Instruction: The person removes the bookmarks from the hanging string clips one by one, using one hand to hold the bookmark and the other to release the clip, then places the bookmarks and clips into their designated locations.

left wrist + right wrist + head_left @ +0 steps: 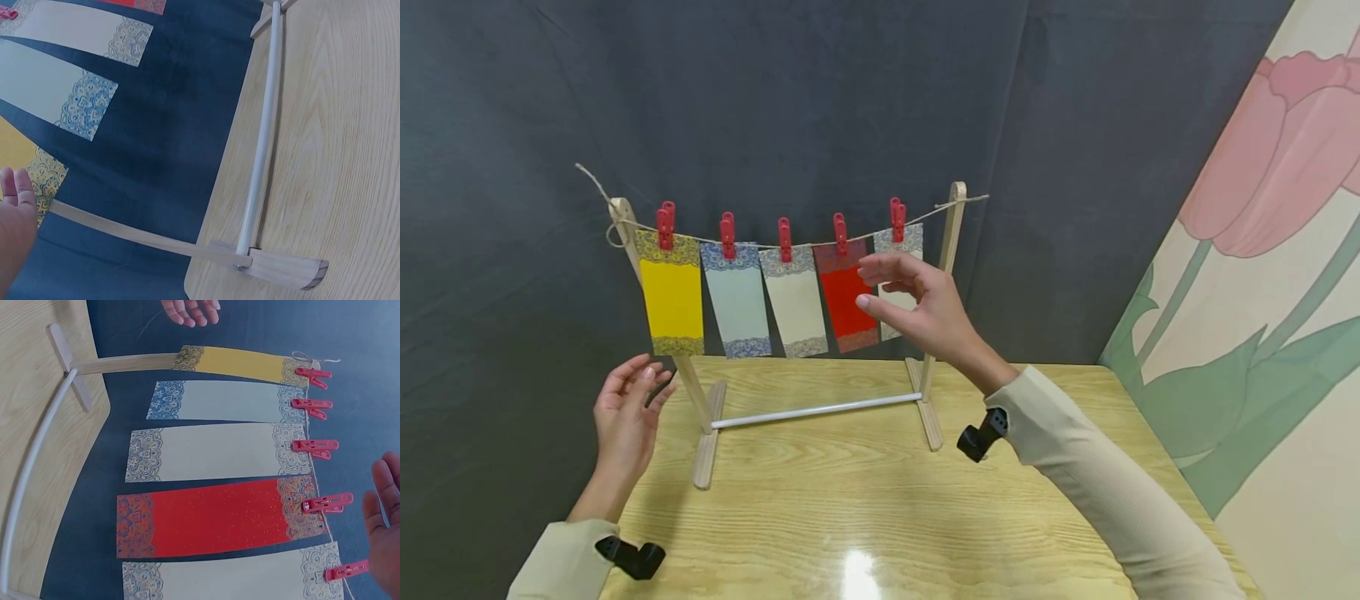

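both hands loose: right hand [925,308] near red glittery card [847,300], left hand [625,408] beside wooden post [694,392].

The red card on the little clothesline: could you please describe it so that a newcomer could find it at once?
On the wooden table stands a small wooden rack with a string across its top, holding five cards by red pegs. The red card hangs fourth from the left, beside the right hand. It alone is bright red; its neighbours are cream.
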Demonstrator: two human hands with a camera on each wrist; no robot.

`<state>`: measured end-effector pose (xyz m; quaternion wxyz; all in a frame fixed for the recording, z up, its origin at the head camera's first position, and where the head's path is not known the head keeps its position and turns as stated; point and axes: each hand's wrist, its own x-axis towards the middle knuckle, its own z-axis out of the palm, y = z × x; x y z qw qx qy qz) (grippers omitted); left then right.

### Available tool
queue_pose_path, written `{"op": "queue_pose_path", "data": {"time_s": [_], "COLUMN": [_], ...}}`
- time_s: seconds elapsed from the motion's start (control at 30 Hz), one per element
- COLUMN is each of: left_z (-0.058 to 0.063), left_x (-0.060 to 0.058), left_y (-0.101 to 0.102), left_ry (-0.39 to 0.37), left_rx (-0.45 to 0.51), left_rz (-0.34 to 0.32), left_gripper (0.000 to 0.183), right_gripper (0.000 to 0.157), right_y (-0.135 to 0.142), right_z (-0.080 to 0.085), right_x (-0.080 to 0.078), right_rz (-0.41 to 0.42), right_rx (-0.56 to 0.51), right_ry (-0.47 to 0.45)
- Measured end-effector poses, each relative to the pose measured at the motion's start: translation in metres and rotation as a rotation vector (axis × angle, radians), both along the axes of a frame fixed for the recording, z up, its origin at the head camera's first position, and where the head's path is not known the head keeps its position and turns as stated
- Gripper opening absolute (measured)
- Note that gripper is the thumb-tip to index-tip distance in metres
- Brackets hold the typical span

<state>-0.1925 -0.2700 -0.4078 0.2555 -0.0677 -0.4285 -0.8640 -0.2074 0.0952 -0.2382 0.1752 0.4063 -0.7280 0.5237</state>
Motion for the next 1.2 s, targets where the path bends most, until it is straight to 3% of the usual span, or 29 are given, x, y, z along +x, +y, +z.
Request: {"op": "queue_pose_path", "data": {"time_s": [0.2,0.53,0.73,0.9,1.2], "left_z": [0.002,0.003,0.003,0.004,0.005], "left_x": [-0.004,-0.011,-0.016,-0.02,-0.024], "left_y": [-0.005,-0.013,-0.019,-0.023,-0.032], "left_ry": [-0.044,-0.121,-0.146,-0.187,-0.203], "left_rx": [-0.025,-0.113,-0.128,-0.204,-0.402], "left_rz": [0.038,0.161,0.217,0.277,0.389], "left_gripper": [0.025,0.023,0.023,0.028,0.027], "right_gripper": [0.033,0.032,0.031,0.033,0.032], "right_y": [-0.007,-0.022,-0.03,-0.034,-0.042], "right_z": [0.004,0.009,-0.001,-0.011,-0.009], "right_x": [-0.003,-0.009,-0.027,-0.045,-0.053], "right_rz": [0.012,0.006,0.037,0.065,0.099], "right_rx": [-0.013,-0.039,-0.048,-0.069,-0.1], "right_ry": [-0.003,-0.042,-0.036,-0.047,-0.059]}}
